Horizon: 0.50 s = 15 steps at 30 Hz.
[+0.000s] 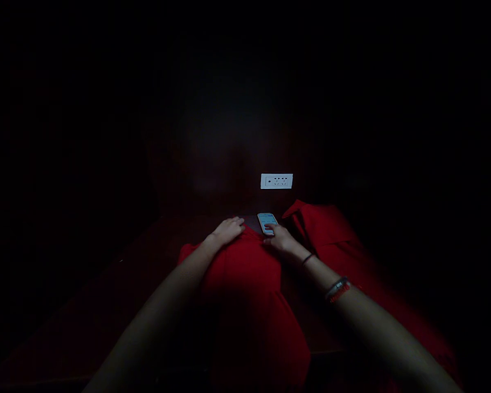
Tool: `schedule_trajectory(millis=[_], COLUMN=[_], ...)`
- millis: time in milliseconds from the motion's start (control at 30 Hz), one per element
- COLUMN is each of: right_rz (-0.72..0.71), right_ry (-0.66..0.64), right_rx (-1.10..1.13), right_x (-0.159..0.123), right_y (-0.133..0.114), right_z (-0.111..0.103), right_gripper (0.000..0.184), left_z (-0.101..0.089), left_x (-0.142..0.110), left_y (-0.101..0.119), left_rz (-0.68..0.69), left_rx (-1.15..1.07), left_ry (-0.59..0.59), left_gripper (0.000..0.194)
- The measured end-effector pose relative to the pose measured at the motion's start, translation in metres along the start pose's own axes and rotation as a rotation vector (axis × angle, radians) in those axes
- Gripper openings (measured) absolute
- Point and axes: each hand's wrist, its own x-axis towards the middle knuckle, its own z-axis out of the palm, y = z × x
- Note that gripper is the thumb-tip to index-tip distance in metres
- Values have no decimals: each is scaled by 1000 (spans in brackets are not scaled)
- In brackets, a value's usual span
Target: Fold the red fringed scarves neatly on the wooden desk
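Observation:
My left hand (pixel 228 230) rests palm down on a red cloth (pixel 245 267), its fingers lying at the cloth's far edge. A smartphone (pixel 265 218) with a lit screen lies just beyond the cloth. My right hand (pixel 283 241) reaches to the phone's lower end, one finger stretched out over the screen. Its other fingers are spread near the cloth's right corner, and I see nothing held in them. The red cloth hangs toward me over the near edge of a dark surface (pixel 143 256). A dark band and bracelets (pixel 337 288) circle my right wrist and forearm.
A second piece of red fabric (pixel 331 226) lies to the right, beside and under my right forearm. A white socket panel (pixel 276 181) is set in the dark upright panel behind the phone. Everything toward the sides is too dark to make out.

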Motion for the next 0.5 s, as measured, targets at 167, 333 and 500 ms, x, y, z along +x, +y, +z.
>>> schedule_trajectory(millis=[167, 333, 500], right_rz=[-124, -261, -311], right_ry=[-239, -241, -199], right_rx=[-105, -367, -492], right_x=[-79, -80, -28], right_y=[-3, 14, 38], right_z=[37, 40, 30], right_gripper=[71, 56, 52], left_z=[51, 47, 33], left_x=[-1, -15, -46], left_y=[-8, -14, -11], left_rz=[65, 44, -183], left_rx=[-204, -207, -84], left_ry=[-60, -118, -140], left_gripper=[31, 35, 26])
